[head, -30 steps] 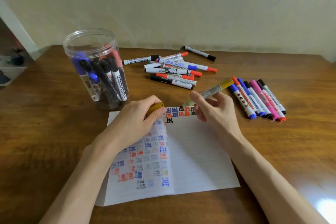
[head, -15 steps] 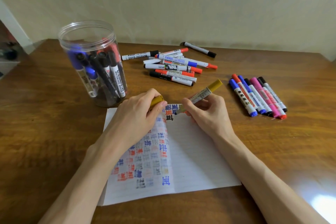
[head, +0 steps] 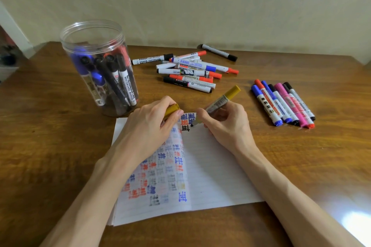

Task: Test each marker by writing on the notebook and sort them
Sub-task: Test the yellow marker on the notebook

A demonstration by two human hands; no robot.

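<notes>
At notebook (head: 216,176) top: right hand (head: 226,124) grips yellow marker (head: 222,100), tip now lowered to page; left hand (head: 148,126) pinches cap (head: 172,110).

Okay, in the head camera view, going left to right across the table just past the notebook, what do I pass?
clear jar of markers → left hand gripping a yellow cap → right hand holding the yellow marker → row of markers lying side by side
</notes>
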